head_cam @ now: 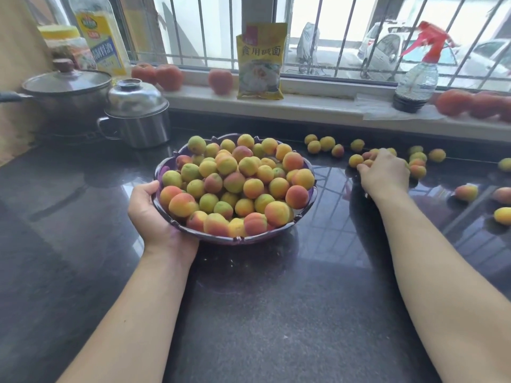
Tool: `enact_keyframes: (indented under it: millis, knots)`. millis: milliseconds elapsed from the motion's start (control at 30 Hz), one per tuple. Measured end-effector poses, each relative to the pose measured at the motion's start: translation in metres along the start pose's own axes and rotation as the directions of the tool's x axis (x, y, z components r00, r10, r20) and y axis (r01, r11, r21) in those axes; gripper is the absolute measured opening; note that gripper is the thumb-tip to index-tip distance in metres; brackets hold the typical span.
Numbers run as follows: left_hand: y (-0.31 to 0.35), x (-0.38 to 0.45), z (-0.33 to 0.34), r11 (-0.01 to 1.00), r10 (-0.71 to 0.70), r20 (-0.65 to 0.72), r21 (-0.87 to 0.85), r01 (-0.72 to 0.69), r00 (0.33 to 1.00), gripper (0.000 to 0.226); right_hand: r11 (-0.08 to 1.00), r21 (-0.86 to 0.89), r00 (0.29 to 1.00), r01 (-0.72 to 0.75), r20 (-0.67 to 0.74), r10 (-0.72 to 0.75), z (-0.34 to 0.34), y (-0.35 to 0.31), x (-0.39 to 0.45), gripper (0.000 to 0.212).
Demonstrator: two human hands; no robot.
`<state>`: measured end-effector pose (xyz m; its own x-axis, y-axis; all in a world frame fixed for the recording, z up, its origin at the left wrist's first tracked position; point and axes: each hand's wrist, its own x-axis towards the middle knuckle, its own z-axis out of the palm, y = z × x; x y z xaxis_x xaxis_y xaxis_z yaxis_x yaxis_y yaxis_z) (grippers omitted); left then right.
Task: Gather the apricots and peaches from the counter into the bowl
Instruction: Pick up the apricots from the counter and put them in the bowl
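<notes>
Dark polished counter (pixel 249 313) beneath a bright barred window (pixel 318 31).

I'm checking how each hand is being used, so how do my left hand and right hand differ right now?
The left hand grips the near-left rim of the purple bowl; the right hand rests on the counter, fingers curled round loose apricots. The left stays close; the right reaches farther out. Both are bare.
</notes>
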<state>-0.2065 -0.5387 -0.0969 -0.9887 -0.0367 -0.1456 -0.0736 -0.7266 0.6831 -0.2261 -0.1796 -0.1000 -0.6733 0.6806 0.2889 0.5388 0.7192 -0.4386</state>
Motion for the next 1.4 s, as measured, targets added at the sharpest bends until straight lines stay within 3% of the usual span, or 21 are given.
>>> enact_keyframes:
  millis: [133, 267, 367, 433, 600, 733, 900, 1033, 1100, 1200, 1300, 1400]
  knots:
    - [0.001, -0.001, 0.000, 1.000, -0.006, -0.007, 0.003, 0.006, 1.000, 0.055, 0.973, 0.218, 0.993, -0.076, 0.107, 0.053, -0.027, -0.014, 0.006, 0.030]
    - [0.001, 0.000, 0.000, 1.000, -0.007, 0.009, -0.009, 0.007, 1.000, 0.061, 0.831, 0.554, 0.909, -0.055, 0.371, -0.187, -0.084, -0.051, -0.011, 0.023]
    - [0.000, 0.001, 0.000, 1.000, -0.003, 0.021, -0.024, 0.004, 1.000, 0.052, 0.817, 0.551, 0.784, 0.168, 0.427, -0.450, -0.117, -0.075, -0.036, 0.017]
    - [0.000, 0.001, 0.000, 1.000, -0.008, 0.011, -0.026, 0.008, 1.000, 0.054, 0.795, 0.564, 0.695, 0.221, 0.481, -0.535, -0.125, -0.088, -0.053, 0.013]
    - [0.002, -0.002, 0.001, 1.000, -0.014, 0.010, -0.001, 0.014, 1.000, 0.061, 0.785, 0.481, 0.638, 0.390, 0.474, -0.607, -0.100, -0.118, -0.072, 0.016]
    - [0.002, -0.001, 0.002, 1.000, -0.006, 0.005, -0.008, 0.006, 1.000, 0.055, 0.805, 0.322, 0.649, 0.498, 0.477, -0.592, -0.077, -0.122, -0.071, 0.018]
    - [0.001, -0.002, 0.003, 1.000, -0.007, 0.000, -0.014, 0.007, 1.000, 0.052, 0.811, 0.322, 0.676, 0.488, 0.449, -0.585, -0.076, -0.118, -0.066, 0.013]
    - [0.003, -0.002, 0.002, 1.000, -0.005, -0.041, 0.001, 0.005, 0.999, 0.063, 0.810, 0.361, 0.645, 0.463, 0.489, -0.587, -0.083, -0.116, -0.064, 0.012]
    - [0.003, -0.001, 0.002, 1.000, -0.010, -0.053, -0.004, 0.009, 0.999, 0.063, 0.819, 0.475, 0.729, 0.320, 0.428, -0.534, -0.084, -0.107, -0.053, 0.010]
    - [0.002, -0.001, 0.001, 1.000, -0.005, -0.039, -0.015, 0.004, 0.999, 0.061, 0.802, 0.592, 0.954, 0.085, 0.184, -0.237, -0.063, -0.075, -0.015, 0.009]
    - [0.001, -0.002, 0.002, 1.000, -0.007, -0.035, 0.008, 0.007, 0.999, 0.057, 0.944, 0.327, 0.999, -0.047, 0.035, 0.037, -0.022, -0.033, 0.005, 0.027]
    - [0.000, -0.002, 0.003, 1.000, -0.010, -0.030, -0.017, 0.009, 0.999, 0.053, 0.978, 0.182, 0.995, 0.100, -0.028, -0.097, 0.016, -0.024, -0.008, 0.031]
